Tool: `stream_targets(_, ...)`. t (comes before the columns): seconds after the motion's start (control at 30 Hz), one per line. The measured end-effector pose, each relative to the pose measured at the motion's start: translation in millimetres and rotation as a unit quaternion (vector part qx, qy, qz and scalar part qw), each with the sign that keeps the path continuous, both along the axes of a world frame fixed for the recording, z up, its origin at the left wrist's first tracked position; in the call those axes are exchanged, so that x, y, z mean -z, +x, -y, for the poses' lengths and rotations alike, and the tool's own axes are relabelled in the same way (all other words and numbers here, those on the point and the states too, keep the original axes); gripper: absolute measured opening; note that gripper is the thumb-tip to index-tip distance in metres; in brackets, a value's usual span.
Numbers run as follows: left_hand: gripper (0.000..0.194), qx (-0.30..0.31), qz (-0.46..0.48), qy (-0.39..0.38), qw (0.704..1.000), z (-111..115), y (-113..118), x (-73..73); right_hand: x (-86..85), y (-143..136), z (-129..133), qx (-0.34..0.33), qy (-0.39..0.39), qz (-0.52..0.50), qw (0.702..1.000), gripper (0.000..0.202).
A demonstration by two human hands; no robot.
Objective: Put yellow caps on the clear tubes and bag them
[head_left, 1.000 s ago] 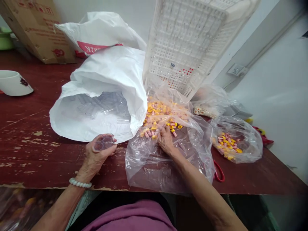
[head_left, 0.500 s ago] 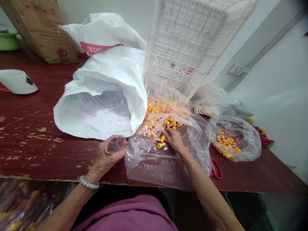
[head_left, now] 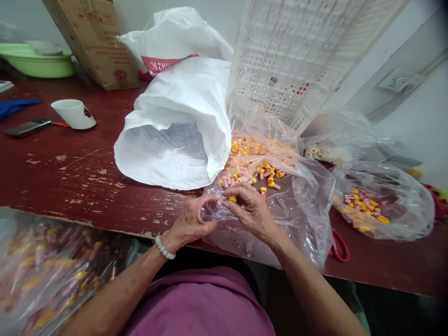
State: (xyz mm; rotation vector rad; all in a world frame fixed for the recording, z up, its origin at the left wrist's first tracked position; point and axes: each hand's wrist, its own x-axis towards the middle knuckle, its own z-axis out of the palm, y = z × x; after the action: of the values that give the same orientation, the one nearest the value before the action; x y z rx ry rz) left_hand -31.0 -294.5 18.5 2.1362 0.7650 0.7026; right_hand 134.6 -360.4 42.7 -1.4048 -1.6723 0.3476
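Observation:
My left hand (head_left: 192, 220) is curled around clear plastic tubes (head_left: 211, 208), whose round open ends show between thumb and fingers. My right hand (head_left: 255, 212) pinches a small pink-patterned piece with a yellow cap (head_left: 231, 199), its pink end at the mouth of a tube. Whether that end is inside the tube I cannot tell. Just beyond both hands, many like yellow-capped pieces (head_left: 245, 148) lie in and on an open clear plastic bag (head_left: 308, 228). More clear tubes (head_left: 168, 147) fill the mouth of a white sack (head_left: 147, 175) lying behind my left hand.
A white basket (head_left: 280, 60) leans at the back. To the right are a second clear bag (head_left: 413, 210) of capped pieces and red-handled scissors (head_left: 341, 247). A white cup (head_left: 74, 113) and a phone (head_left: 28, 128) sit left. Below the table edge lies a filled bag (head_left: 52, 275).
My right hand has come from the pile toward my left hand, now with a capped piece between its fingers. The tubes in my left hand now face it. The view has shifted left.

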Motion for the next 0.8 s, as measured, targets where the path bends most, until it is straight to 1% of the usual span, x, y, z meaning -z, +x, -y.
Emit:
stream_targets(0.1, 0.033, 0.006, 0.006, -0.004, 1.0, 1, 0, 0.7, 0.5, 1, 1, -0.01, -0.035, -0.012, 0.999, 0.04)
stream_targets(0.13, 0.033, 0.006, 0.008, -0.012, 1.0, 1, 0, 1.3, 0.6, 3, 2, -0.002, -0.042, -0.025, 0.999, 0.044)
stream_targets(0.2, 0.032, 0.001, 0.011, -0.034, 0.999, 1, 0, 2.4, 1.9, 4, 5, 0.022, -0.036, -0.031, 0.999, 0.037)
stream_targets(0.23, 0.031, -0.003, 0.012, -0.045, 0.999, 1, 0, 3.2, 3.5, 3, 7, 0.031, -0.027, -0.014, 0.999, 0.031)
stream_targets(0.27, 0.029, -0.008, 0.015, -0.053, 0.998, 1, 0, 4.3, 5.9, 2, 9, 0.032, -0.018, 0.012, 0.999, 0.031)
stream_targets(0.33, 0.026, -0.016, 0.023, -0.068, 0.997, 0, 1, 8.0, 12.8, -5, 12, 0.006, -0.011, 0.068, 0.998, 0.045)
stream_targets(0.4, 0.024, -0.024, 0.038, -0.087, 0.995, -1, 3, 13.9, 19.9, -10, 13, -0.03, -0.019, 0.103, 0.994, 0.06)
stream_targets(0.47, 0.024, -0.037, 0.057, -0.122, 0.99, -3, 4, 20.8, 25.2, -8, 10, -0.045, -0.019, 0.113, 0.992, 0.064)
stream_targets(0.5, 0.026, -0.05, 0.071, -0.146, 0.985, -5, 4, 23.9, 27.2, -2, 7, -0.034, -0.014, 0.109, 0.993, 0.06)
stream_targets(0.53, 0.027, -0.066, 0.085, -0.173, 0.979, -6, 4, 26.5, 29.1, 7, 4, -0.005, -0.007, 0.102, 0.995, 0.054)
stream_targets(0.57, 0.029, -0.085, 0.096, -0.201, 0.971, -8, 4, 28.4, 31.2, 19, 1, 0.04, -0.003, 0.096, 0.995, 0.047)
stream_targets(0.6, 0.029, -0.103, 0.105, -0.226, 0.963, -10, 4, 29.8, 33.9, 34, -2, 0.099, -0.012, 0.1, 0.99, 0.04)
stream_targets(0.67, 0.028, -0.129, 0.114, -0.253, 0.952, -13, 2, 31.3, 41.0, 65, -8, 0.209, -0.071, 0.156, 0.963, 0.031)
stream_targets(0.7, 0.027, -0.131, 0.112, -0.255, 0.951, -14, 1, 31.8, 45.2, 79, -11, 0.234, -0.111, 0.198, 0.945, 0.028)
stream_targets(0.73, 0.026, -0.129, 0.109, -0.248, 0.954, -15, 0, 32.2, 49.5, 91, -13, 0.24, -0.146, 0.234, 0.931, 0.027)
stream_targets(0.8, 0.027, -0.114, 0.101, -0.214, 0.965, -15, 0, 33.3, 56.8, 107, -19, 0.215, -0.192, 0.284, 0.915, 0.028)
